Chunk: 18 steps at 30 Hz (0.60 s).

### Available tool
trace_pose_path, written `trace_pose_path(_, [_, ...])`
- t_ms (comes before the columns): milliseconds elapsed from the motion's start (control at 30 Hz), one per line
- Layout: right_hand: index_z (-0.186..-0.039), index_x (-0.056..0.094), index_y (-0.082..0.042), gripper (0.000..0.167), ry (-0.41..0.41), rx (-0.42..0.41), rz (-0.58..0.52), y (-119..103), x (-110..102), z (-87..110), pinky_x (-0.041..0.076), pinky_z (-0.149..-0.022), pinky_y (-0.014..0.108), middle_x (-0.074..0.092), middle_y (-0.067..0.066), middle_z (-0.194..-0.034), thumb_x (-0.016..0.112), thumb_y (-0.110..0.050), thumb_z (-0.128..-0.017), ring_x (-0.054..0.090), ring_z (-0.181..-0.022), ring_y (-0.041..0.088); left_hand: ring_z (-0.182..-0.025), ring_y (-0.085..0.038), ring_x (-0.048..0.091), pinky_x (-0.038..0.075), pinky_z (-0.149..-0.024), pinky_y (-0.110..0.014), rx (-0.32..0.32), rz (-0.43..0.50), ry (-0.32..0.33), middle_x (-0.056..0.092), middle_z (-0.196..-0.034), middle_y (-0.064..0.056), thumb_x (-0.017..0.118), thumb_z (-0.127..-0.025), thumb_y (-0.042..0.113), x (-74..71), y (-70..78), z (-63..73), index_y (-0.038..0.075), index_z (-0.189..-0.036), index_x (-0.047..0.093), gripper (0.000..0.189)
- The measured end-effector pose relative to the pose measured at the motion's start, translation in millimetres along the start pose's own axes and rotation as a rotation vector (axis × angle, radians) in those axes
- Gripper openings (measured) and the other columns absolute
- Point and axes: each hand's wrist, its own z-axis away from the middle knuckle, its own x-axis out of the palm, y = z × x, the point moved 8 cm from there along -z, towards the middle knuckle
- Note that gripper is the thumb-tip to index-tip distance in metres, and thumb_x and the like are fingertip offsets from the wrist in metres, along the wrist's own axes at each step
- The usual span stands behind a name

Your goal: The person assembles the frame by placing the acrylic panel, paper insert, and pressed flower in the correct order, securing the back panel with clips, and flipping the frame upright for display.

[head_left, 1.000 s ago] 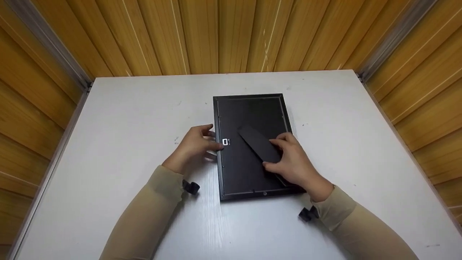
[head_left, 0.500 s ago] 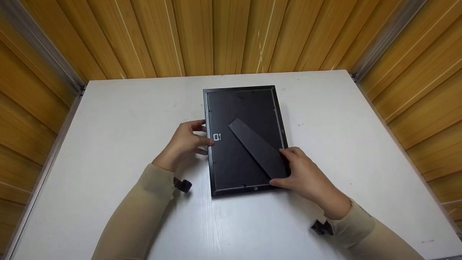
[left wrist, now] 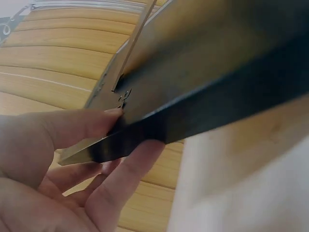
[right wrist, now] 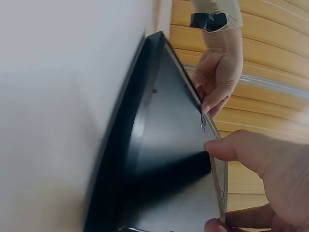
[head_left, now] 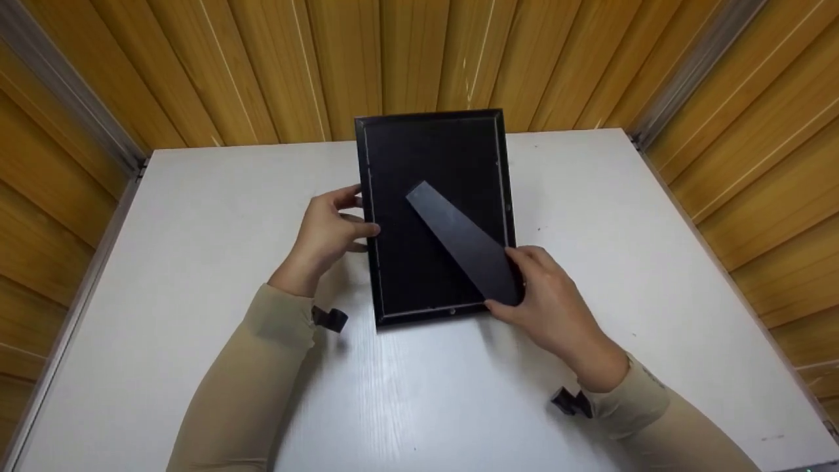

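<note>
A black picture frame [head_left: 400,275] has its back turned to me and is tilted up off the white table. Its easel stand [head_left: 459,233] runs diagonally across the back panel. My left hand [head_left: 328,226] holds the left edge, thumb on the back rim and fingers behind. At the lower right corner, my right hand [head_left: 550,301] pinches the wide end of the stand between thumb and fingers. In the right wrist view, the stand [right wrist: 217,186] stands out from the panel, near a small metal hanger [right wrist: 203,123]. The frame's front is hidden.
The white table [head_left: 406,406] spreads around the frame. Wood-patterned panels [head_left: 262,65] wall it at the back and both sides, with metal posts at the corners. A black wrist mount [head_left: 330,319] sits at the left sleeve; another is at the right.
The frame has shifted left, and its far end has risen from lying nearly flat. My right hand has slid from the stand's middle to its wide end; my left hand has stayed on the left edge.
</note>
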Motion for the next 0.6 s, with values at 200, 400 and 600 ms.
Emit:
trace_pose_path(200, [-0.159,0.058,0.006,0.088,0.096,-0.093,-0.001,-16,-12,-9.0,0.060,-0.116,0.055,0.063,0.022,-0.152,0.099,-0.015,-0.085,0.065,-0.138,0.041,-0.103,-0.016,0.075,0.073,-0.077,-0.031,0.112,-0.033,0.119,0.066,-0.152,-0.011,0.084,-0.092,-0.008,-13.2,17.1,1.9,0.011,-0.171,0.050,0.088])
trace_pose_path(400, [-0.157,0.060,0.006,0.086,0.143,-0.113,-0.013,-21,-26,-11.9,0.060,-0.115,0.054,0.063,0.021,-0.150,0.099,-0.012,-0.084,0.067,-0.137,0.040,-0.110,-0.018,0.075,0.073,-0.079,-0.031,0.218,-0.022,0.166,0.066,-0.150,-0.009,0.085,-0.093,-0.007,-13.0,26.7,2.1,0.013,-0.168,0.054,0.084])
trace_pose_path(600, [-0.157,0.060,0.005,0.083,0.186,-0.106,-0.037,-26,-36,-13.0,0.061,-0.114,0.054,0.062,0.019,-0.152,0.098,-0.012,-0.085,0.069,-0.134,0.038,-0.115,-0.021,0.075,0.073,-0.080,-0.030,0.333,-0.018,0.210,0.067,-0.146,-0.009,0.086,-0.092,-0.008,-13.7,37.9,-1.7,0.015,-0.164,0.060,0.080])
